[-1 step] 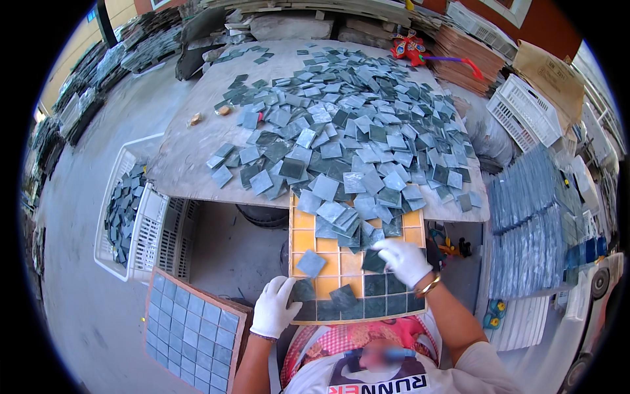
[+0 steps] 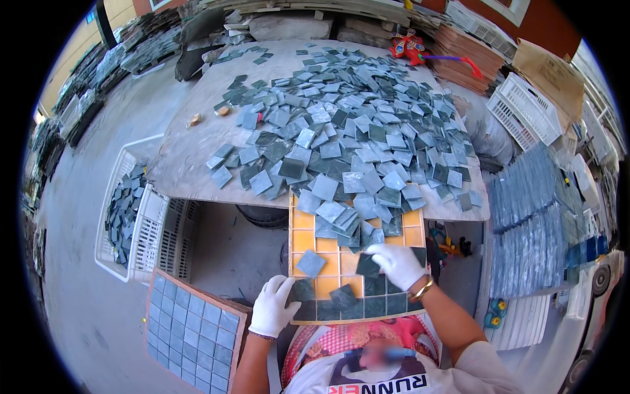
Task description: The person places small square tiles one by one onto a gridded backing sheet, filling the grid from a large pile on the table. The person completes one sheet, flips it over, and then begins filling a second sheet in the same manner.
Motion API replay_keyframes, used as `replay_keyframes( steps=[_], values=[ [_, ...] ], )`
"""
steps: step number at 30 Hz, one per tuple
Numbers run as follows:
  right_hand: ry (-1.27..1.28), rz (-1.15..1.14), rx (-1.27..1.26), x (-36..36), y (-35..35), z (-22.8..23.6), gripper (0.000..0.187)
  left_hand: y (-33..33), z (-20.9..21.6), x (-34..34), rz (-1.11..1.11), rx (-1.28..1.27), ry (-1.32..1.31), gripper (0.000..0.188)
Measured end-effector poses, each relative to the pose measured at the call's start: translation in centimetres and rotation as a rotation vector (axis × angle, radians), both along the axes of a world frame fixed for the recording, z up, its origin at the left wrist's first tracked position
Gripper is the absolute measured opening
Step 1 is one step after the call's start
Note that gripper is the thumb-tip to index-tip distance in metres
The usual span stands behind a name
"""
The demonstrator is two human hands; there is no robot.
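Observation:
In front of me a tile-laying tray (image 2: pixel 303 240), yellow with a pale grid, leans from my lap to the table edge. Square dark-green stone tiles (image 2: pixel 375 307) fill its nearest row and part of the second. My white-gloved right hand (image 2: pixel 399 265) has its fingertips closed on a dark square tile (image 2: pixel 366 264) over the third row. At the tray's left edge, my gloved left hand (image 2: pixel 273 307) has bent fingers and thumb at the side of another dark tile (image 2: pixel 302 289). One tile (image 2: pixel 342 297) lies askew across cells; a greyer tile (image 2: pixel 311 263) sits diagonally higher up.
Loose tiles (image 2: pixel 367 131) are heaped over the table (image 2: pixel 190 157) and spill onto the tray's far end. White crates (image 2: pixel 152 230) with tiles stand left. A tile-filled panel (image 2: pixel 190 328) lies lower left. Stacked tile sheets (image 2: pixel 531 217) rise at right. A red toy (image 2: pixel 408 48) lies far right.
My right hand has shifted slightly left with the dark tile, uncovering another dark tile at the tray's right edge. My left hand stays in place.

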State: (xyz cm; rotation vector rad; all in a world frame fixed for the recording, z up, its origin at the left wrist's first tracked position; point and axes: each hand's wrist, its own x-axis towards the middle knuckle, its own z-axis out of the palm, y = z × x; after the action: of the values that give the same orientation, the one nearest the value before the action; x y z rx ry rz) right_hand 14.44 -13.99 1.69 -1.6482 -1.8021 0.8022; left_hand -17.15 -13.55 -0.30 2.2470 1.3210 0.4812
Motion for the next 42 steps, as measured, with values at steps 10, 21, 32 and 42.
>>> replay_keyframes(
  steps=[10, 21, 32, 42],
  values=[
    [-0.325, 0.123, 0.100, -4.7, -3.0, -1.7, 0.024, 0.4, -0.7, -0.3, -0.089, -0.084, -0.098, 0.059],
    [-0.368, 0.161, 0.134, -5.5, -3.2, -0.5, 0.050, 0.5, 0.8, 0.1, -0.026, -0.083, -0.004, 0.064],
    [-0.500, 0.137, 0.126, -11.4, 3.8, -1.0, 0.055, 0.5, -4.4, 0.5, 0.255, -0.453, -0.551, 0.079],
    [0.278, 0.030, -0.020, -7.8, 6.5, -0.7, 0.025, 1.7, -4.5, 1.2, 0.313, -0.613, -0.683, 0.064]
  ],
)
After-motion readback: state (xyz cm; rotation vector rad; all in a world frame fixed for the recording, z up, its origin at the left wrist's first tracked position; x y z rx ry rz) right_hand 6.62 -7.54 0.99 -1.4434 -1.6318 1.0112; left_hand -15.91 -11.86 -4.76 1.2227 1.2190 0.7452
